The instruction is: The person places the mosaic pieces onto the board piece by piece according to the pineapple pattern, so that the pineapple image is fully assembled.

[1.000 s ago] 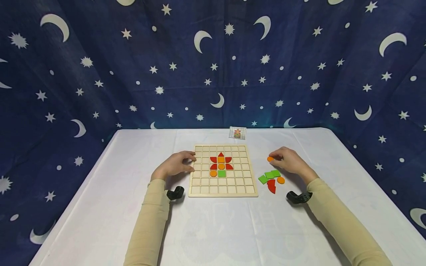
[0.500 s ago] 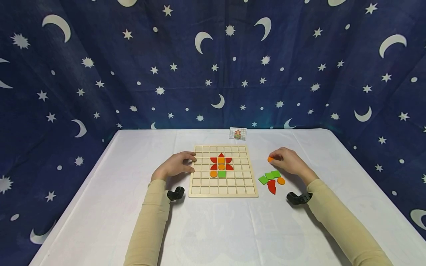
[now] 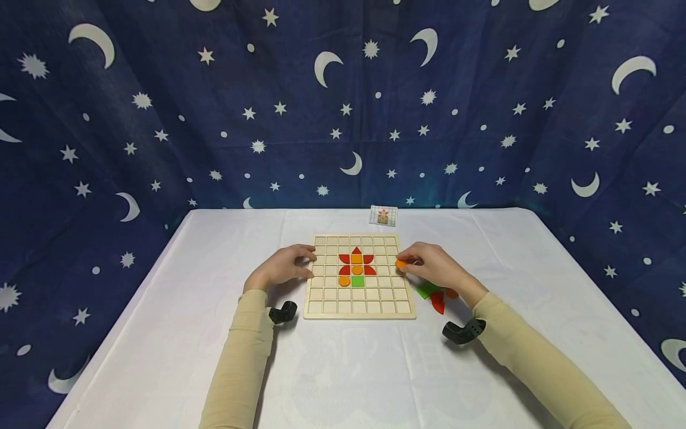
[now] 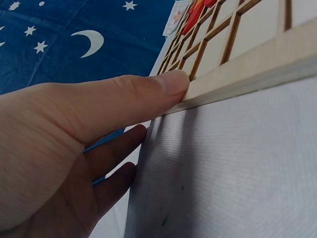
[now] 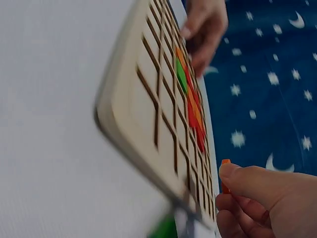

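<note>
A light wooden grid board (image 3: 360, 316) lies on the table. On it red pieces surround an orange square (image 3: 356, 259) and an orange disc (image 3: 357, 270); below are a second orange disc (image 3: 344, 281) and a green square (image 3: 357, 281). At the board's left edge rests my left hand (image 3: 281, 264), thumb and fingers spread apart; its thumb (image 4: 171, 83) touches the frame in the left wrist view. Between thumb and fingers, my right hand (image 3: 436, 265) pinches an orange disc (image 3: 401, 264) over the board's right edge. The right wrist view shows that disc (image 5: 225, 186) edge-on.
Loose green squares (image 3: 427, 289), red pieces (image 3: 437, 302) and an orange disc (image 3: 452, 293) lie right of the board, partly hidden under the right hand. Behind the board is a small pattern card (image 3: 383, 216). A dark blue star-and-moon cloth (image 3: 343, 137) hangs beyond the table.
My right hand has moved left with the orange disc, from beyond the loose pieces to the board's right edge. The left hand and the board pieces stay where they were.
</note>
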`<action>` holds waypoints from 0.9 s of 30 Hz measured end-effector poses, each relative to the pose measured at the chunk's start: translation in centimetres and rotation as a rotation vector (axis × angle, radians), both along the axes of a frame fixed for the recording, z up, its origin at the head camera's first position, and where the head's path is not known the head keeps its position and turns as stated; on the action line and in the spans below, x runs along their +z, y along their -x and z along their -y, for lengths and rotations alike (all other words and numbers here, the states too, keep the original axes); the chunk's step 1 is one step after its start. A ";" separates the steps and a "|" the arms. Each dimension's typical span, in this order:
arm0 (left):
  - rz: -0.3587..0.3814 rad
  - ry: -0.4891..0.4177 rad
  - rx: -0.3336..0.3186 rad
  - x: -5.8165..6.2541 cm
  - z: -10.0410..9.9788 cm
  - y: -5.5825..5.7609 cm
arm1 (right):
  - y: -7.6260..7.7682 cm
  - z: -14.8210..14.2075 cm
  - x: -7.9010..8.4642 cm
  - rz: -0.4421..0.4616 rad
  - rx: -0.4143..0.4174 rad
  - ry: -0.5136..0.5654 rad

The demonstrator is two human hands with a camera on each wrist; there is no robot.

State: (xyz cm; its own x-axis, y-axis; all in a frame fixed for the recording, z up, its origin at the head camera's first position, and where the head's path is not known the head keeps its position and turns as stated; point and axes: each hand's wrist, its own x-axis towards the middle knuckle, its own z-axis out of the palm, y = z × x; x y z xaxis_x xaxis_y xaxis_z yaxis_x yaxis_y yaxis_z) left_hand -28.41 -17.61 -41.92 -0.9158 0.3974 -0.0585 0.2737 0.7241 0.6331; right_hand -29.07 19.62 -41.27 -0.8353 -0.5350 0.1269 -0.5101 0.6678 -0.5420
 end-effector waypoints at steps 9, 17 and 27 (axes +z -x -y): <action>0.005 -0.003 0.001 0.0 0.0 -0.1 | -0.9 3.4 -0.3 0.044 0.122 -0.041; -0.021 0.003 -0.009 0.0 0.0 -0.1 | -1.2 4.9 -0.6 -0.009 0.174 -0.059; 0.016 0.001 0.012 -0.1 -0.1 0.0 | -1.6 5.6 -0.9 -0.042 0.181 -0.074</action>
State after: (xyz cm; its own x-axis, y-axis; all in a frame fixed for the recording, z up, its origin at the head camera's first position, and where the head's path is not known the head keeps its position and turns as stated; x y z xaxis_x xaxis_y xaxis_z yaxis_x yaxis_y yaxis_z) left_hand -28.40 -17.49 -42.05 -0.9195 0.3861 -0.0737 0.2546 0.7278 0.6368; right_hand -27.49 14.01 -42.17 -0.7194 -0.6852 0.1140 -0.6465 0.6004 -0.4708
